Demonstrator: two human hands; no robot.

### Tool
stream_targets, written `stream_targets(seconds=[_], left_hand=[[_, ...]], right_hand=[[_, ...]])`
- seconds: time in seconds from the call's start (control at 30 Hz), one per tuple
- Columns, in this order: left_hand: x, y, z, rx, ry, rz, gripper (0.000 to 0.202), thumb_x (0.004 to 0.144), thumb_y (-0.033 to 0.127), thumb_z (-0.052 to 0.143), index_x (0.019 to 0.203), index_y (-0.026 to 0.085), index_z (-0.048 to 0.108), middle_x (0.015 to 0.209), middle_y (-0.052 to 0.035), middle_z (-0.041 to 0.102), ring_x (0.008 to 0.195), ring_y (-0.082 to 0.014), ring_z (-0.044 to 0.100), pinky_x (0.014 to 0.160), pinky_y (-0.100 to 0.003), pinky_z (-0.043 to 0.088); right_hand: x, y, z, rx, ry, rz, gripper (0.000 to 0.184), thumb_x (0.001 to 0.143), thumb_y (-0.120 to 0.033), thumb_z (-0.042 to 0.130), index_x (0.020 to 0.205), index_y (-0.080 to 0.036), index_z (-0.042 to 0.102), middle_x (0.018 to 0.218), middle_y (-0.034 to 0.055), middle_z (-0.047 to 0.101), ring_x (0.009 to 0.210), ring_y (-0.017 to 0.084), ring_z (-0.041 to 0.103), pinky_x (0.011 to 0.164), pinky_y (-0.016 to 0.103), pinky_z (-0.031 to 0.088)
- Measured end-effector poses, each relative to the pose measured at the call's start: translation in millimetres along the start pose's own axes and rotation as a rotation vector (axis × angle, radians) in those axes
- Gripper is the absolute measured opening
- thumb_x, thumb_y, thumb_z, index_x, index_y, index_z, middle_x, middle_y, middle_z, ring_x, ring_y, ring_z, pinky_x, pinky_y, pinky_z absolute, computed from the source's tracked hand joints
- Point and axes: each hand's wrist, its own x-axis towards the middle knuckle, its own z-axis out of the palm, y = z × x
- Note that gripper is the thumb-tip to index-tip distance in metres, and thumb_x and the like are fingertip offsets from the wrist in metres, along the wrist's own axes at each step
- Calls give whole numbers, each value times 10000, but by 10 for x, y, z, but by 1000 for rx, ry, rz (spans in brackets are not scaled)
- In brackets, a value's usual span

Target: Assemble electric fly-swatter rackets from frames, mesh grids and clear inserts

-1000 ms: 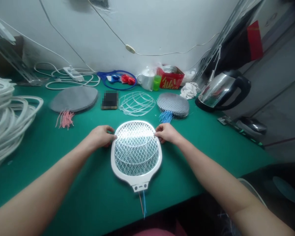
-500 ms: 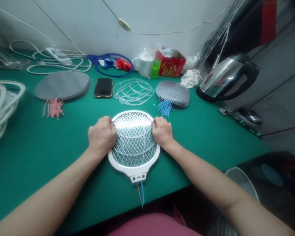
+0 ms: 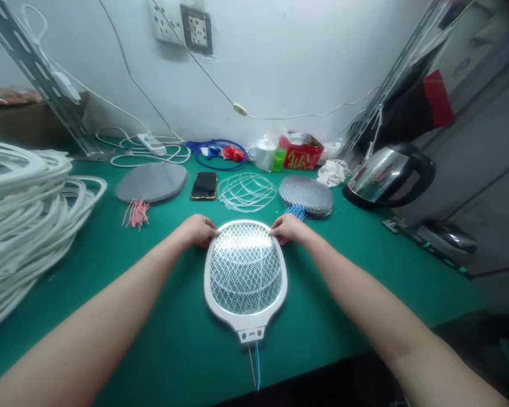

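A white racket-shaped frame point(image 3: 209, 294) filled with layered wire mesh lies flat on the green table point(image 3: 152, 316). A red and a blue wire point(image 3: 254, 364) hang out of its neck toward me. My left hand point(image 3: 197, 230) grips the frame's far left rim, fingers curled onto it. At the far right rim my right hand point(image 3: 289, 229) pinches the frame the same way. Both forearms stretch out along the two sides of the frame.
A pile of white frames point(image 3: 25, 203) fills the left. Beyond my hands lie grey mesh discs with pink wires point(image 3: 151, 182), a black phone point(image 3: 205, 185), white wire grids point(image 3: 246, 192) and mesh with blue wires point(image 3: 306, 196). A steel kettle point(image 3: 385, 175) stands at the right.
Both hands slid from the frame's middle sides up to its far corners. The view tilted up and the frame now sits farther from the table's near edge.
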Motion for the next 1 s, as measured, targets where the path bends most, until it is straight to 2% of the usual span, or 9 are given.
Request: stream_targets(seconds=[0.13,0.2,0.27,0.37,0.5,0.6,0.77,0.87,1.0], left_hand=[[103,-47,-53,68,-31,27,373,600,368,668,881,124,674,640,-73,678,544,-206,630,494,-277,494],[117,-12,-72,142,-30,110,394,598,320,662,946,135,673,708,-81,692,626,-230,649,549,-292,504],[89,63,-47,210,-12,240,457,613,271,641,1055,156,645,918,-99,698,806,-244,654,687,-298,510],[6,166,114,292,69,449,493,749,307,520,1226,184,534,1258,-100,559,1145,-236,514,950,-335,400],[-55,116,433,383,141,613,447,876,326,333,1290,211,456,1390,-79,428,1285,-223,359,1047,-461,262],[-59,20,566,421,172,653,450,907,327,269,1309,204,429,1408,-83,400,1305,-229,329,1058,-503,218],[-113,47,534,476,247,670,438,920,333,250,1292,207,443,1391,-74,427,1299,-238,338,1049,-548,211],[-345,78,535,498,324,644,441,913,327,276,1296,187,441,1415,-97,385,1312,-269,311,1031,-574,226],[-750,-36,721,556,403,508,475,901,342,298,1325,165,419,1437,-116,336,1321,-289,291,1034,-571,226]], right_hand=[[69,9,-21,-57,-9,-8,68,684,-133,682,728,-108,637,516,15,582,455,131,560,441,254,502],[63,-18,-11,-103,28,-83,144,660,-91,674,802,-118,661,642,43,636,574,156,604,550,276,523],[32,-78,29,-134,89,-190,274,682,-56,620,936,-144,670,896,75,664,800,177,622,742,287,505],[-22,-180,156,-227,182,-399,398,793,-132,522,1183,-197,569,1262,83,525,1149,200,474,976,352,359],[-51,-185,404,-452,113,-579,418,896,-278,386,1303,-199,441,1368,97,429,1264,202,354,1011,451,271],[-37,-114,543,-435,145,-580,405,920,-274,317,1285,-172,460,1350,104,451,1253,183,373,1018,411,265],[-51,-111,545,-387,193,-539,394,924,-292,309,1251,-185,502,1336,72,477,1260,180,372,1036,393,250],[-299,-126,506,-434,225,-512,443,916,-326,333,1319,-171,429,1420,78,362,1317,213,283,1060,442,196],[-756,-16,653,-490,190,-387,507,912,-388,318,1357,-153,383,1457,93,276,1335,263,240,1058,498,181]])
